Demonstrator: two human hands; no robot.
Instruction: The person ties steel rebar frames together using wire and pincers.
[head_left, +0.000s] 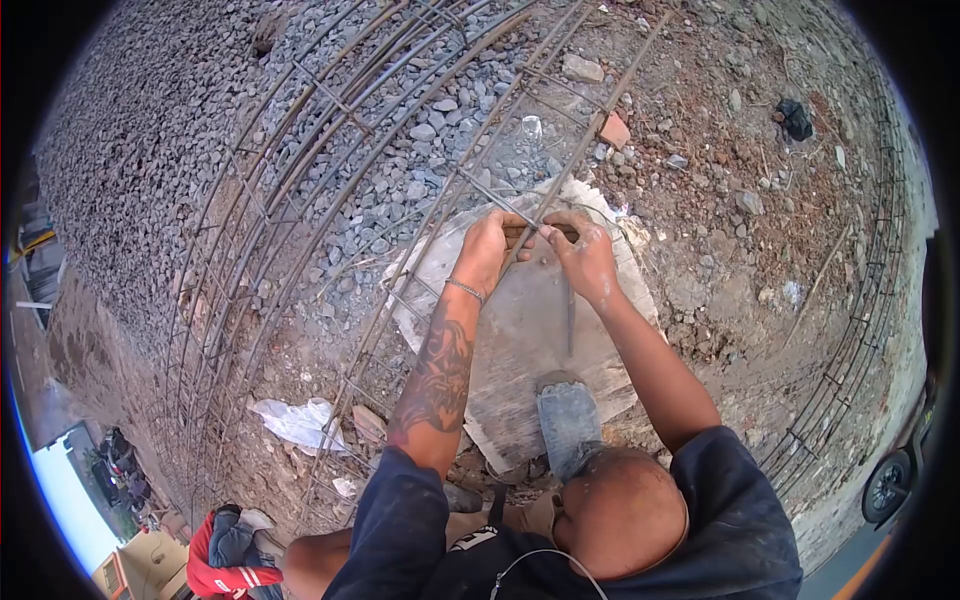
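A long rebar cage of thin steel bars with cross ties runs diagonally in front of me. My left hand is closed at its near bar, with the fingers curled beneath the steel close to a joint. Beside it, on the other side of that bar, my right hand pinches at the same joint. What lies between those fingertips is too small to make out. Below the hands is a worn, pale board, with a thin dark rod showing above my boot.
More rebar cages lie at the left beside a large heap of grey gravel. Another bundle of bars curves along the right. A brick piece and a white plastic scrap lie on the soil. A person in red is at lower left.
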